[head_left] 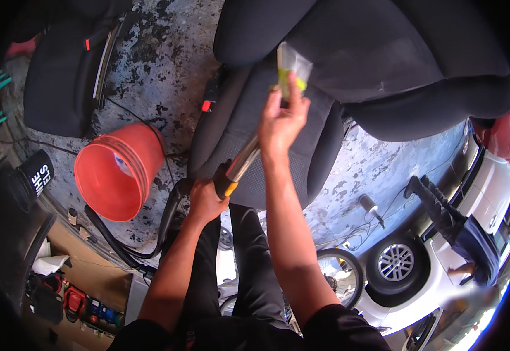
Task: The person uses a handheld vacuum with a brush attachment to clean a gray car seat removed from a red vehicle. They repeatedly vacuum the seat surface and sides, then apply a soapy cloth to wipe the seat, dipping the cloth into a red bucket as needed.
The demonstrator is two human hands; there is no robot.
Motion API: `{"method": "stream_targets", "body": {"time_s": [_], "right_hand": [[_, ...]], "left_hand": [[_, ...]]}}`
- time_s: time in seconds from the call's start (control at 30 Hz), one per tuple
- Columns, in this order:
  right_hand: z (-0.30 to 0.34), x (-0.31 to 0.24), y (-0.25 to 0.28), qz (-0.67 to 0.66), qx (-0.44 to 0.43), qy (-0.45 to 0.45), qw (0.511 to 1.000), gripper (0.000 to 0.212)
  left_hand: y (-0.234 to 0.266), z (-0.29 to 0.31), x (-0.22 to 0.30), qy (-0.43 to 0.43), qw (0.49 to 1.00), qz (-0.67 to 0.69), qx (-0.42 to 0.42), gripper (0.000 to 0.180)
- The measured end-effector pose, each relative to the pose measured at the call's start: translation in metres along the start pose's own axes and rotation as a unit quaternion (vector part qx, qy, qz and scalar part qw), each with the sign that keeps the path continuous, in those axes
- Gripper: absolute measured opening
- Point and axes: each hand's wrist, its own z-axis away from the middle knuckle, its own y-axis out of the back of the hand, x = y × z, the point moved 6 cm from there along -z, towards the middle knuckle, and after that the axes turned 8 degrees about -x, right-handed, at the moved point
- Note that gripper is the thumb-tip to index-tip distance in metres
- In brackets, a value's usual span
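Evidently the clear nozzle (294,60) is the working end: it is at top centre of the frame, over the dark car seat (366,50), near the crease between backrest and cushion. The right hand (283,126) has its grip wrapped around the nozzle's base, one finger laid along the plastic; the left hand (207,202) is clasped around the black and yellow handle (230,188) at the lower end of the metal tube (244,157). Blur hides whether the nozzle's mouth touches the cloth.

To work well, I'd judge, that mouth should lie flat on the fabric, the right hand pressing and steering while the left steadies the tube; slow, overlapping strokes would suit, with a lighter touch over the seams. The black hose (167,225), lower left of centre, probably needs slack.

Around the seat, the pale floor (164,35) is mottled with dark patches. Left of centre, an orange bucket (141,145) lies tipped toward the camera or looks so through the lens; at lower right, another person (477,245) is beside a white car (407,313)
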Motion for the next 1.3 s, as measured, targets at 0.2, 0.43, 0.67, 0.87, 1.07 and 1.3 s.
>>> {"method": "stream_targets", "body": {"time_s": [0.2, 0.43, 0.67, 0.87, 1.07, 1.3], "right_hand": [[0.075, 0.059, 0.002, -0.032, -0.119, -0.186, 0.975, 0.052], [-0.059, -0.128, 0.165, -0.14, -0.016, 0.005, 0.99, 0.051], [-0.134, -0.134, 0.172, -0.068, -0.025, 0.09, 0.993, 0.046], [-0.083, 0.004, 0.121, -0.059, -0.031, 0.02, 0.998, 0.053], [-0.055, 0.01, 0.12, -0.029, -0.036, 0.075, 0.996, 0.057], [-0.001, 0.15, 0.086, 0.094, -0.24, -0.106, 0.96, 0.065]], "left_hand": [[-0.028, 0.08, -0.031, 0.067, 0.992, -0.054, -0.093, 0.039], [0.039, 0.039, 0.169, -0.124, 0.991, 0.034, -0.023, 0.034], [0.007, -0.033, 0.227, -0.135, 0.984, 0.112, 0.003, 0.037], [-0.062, -0.017, 0.135, -0.063, 0.995, 0.073, 0.023, 0.022], [-0.087, 0.001, 0.117, 0.002, 0.998, 0.052, 0.043, 0.027], [-0.167, 0.067, 0.084, 0.181, 0.98, 0.03, -0.071, 0.034]]}}
